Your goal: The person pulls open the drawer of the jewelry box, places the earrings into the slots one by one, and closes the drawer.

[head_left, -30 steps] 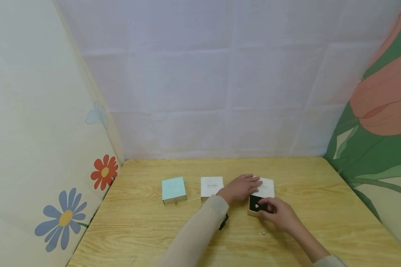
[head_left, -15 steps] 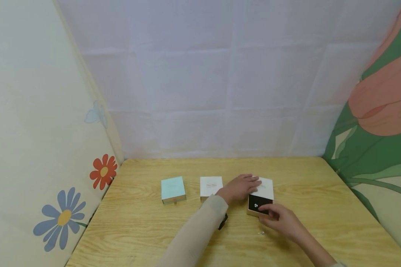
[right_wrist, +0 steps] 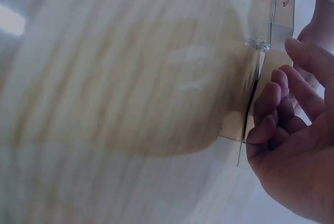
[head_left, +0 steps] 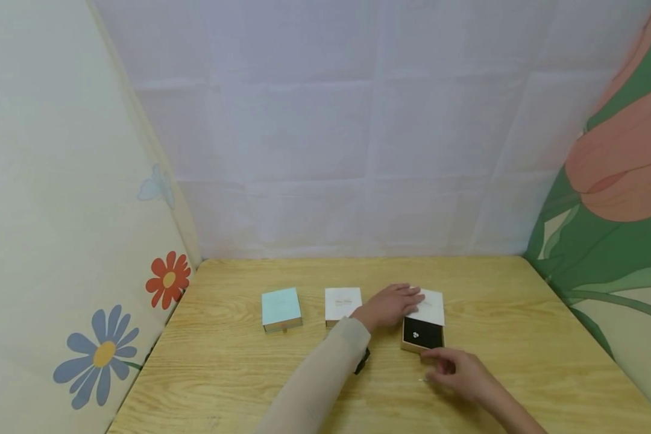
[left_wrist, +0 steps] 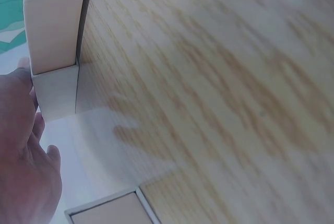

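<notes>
My left hand rests with straight fingers on the white sleeve of the right-hand jewelry box. Its drawer is pulled out toward me, showing a black pad with a small sparkling stud on it. Just in front of the drawer, my right hand hovers low over the table, thumb and index finger apart. A second silvery stud lies on the table close to those fingertips in the right wrist view; in the head view only a sliver of it shows. Nothing is visible in the right hand's grasp.
To the left stand a white box, partly behind my left forearm, and a light blue box with a small pull tab. The wooden table ends at a white cloth backdrop, with floral panels on both sides.
My right hand has drawn back from the black pad and come down toward the loose stud, uncovering the drawer. The left hand stays on the sleeve.
</notes>
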The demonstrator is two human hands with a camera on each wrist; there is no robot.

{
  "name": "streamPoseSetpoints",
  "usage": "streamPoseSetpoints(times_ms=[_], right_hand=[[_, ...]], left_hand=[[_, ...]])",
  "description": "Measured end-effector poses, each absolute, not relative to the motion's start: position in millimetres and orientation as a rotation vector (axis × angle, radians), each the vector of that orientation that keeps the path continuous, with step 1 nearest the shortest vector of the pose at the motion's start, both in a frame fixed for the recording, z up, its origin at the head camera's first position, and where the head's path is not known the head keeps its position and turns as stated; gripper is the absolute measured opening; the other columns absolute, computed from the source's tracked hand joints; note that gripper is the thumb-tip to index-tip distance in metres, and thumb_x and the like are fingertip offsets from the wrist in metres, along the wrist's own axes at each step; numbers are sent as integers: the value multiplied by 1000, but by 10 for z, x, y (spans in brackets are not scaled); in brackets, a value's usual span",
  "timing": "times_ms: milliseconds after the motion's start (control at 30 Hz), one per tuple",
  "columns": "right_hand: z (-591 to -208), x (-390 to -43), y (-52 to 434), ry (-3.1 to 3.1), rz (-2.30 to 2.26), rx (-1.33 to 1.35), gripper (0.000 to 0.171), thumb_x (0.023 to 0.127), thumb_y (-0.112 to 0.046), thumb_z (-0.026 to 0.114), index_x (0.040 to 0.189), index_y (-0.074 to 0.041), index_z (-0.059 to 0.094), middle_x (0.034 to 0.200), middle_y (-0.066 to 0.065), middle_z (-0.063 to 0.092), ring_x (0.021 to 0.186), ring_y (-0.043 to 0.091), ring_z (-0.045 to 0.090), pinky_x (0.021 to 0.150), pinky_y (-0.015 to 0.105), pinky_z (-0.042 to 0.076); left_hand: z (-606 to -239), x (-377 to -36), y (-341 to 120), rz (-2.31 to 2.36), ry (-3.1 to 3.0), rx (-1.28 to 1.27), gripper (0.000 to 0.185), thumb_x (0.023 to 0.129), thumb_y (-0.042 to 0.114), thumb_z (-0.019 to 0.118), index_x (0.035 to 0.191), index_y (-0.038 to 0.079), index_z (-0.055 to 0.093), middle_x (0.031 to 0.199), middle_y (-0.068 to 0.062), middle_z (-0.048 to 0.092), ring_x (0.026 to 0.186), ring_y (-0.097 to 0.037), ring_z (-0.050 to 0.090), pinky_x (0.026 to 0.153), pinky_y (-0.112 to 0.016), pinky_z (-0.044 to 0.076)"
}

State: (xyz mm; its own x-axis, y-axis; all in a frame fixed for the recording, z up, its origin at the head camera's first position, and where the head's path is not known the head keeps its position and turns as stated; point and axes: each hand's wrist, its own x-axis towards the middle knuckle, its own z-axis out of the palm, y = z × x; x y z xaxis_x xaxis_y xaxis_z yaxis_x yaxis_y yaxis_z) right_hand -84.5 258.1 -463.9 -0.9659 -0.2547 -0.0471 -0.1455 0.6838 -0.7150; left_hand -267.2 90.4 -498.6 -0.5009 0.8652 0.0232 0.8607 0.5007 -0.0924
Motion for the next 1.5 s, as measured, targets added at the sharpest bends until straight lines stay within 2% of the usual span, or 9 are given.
streamPoseSetpoints(times_ms=[267, 533, 767, 1033, 1500], right_hand=[[-4695, -846, 2615, 2653, -1125, -317, 37, 87, -18, 79, 120, -2, 71, 79, -1, 59, 66, 4, 50, 54, 22, 43], [-4732, -839, 2596, 2701, -1121, -465, 25, 85, -17, 80, 107, -7, 76, 75, -9, 58, 66, -2, 48, 56, 21, 43], [-4750, -843, 2578, 2691, -1086, -449, 23, 85, -20, 80, 105, -10, 76, 75, -10, 57, 66, -2, 48, 56, 21, 41], [-4778, -823, 2563, 2725, -1060, -488, 10, 86, -19, 79, 95, -16, 75, 73, -13, 55, 66, -3, 46, 56, 21, 39], [-4746, -816, 2555, 2778, -1014, -463, 8, 86, -18, 78, 94, -16, 75, 74, -14, 56, 67, -4, 47, 57, 20, 41]], left_hand=[[-4978, -2658, 907, 109, -2657, -1532, 50, 113, 37, 22, 161, 24, 29, 166, 7, 27, 153, -11, 23, 126, -28, 15], [-5016, -2695, 919, 117, -2647, -1524, 51, 113, 39, 21, 161, 25, 28, 166, 9, 26, 153, -8, 21, 126, -27, 14], [-4990, -2670, 907, 57, -2690, -1522, 51, 113, 39, 21, 161, 25, 28, 166, 8, 25, 154, -13, 22, 127, -28, 14], [-4961, -2632, 889, 43, -2688, -1522, 50, 113, 38, 23, 161, 25, 30, 166, 7, 28, 153, -14, 24, 126, -27, 15], [-4962, -2631, 896, 75, -2666, -1529, 50, 113, 38, 24, 161, 24, 30, 166, 7, 28, 153, -14, 25, 126, -28, 16]])
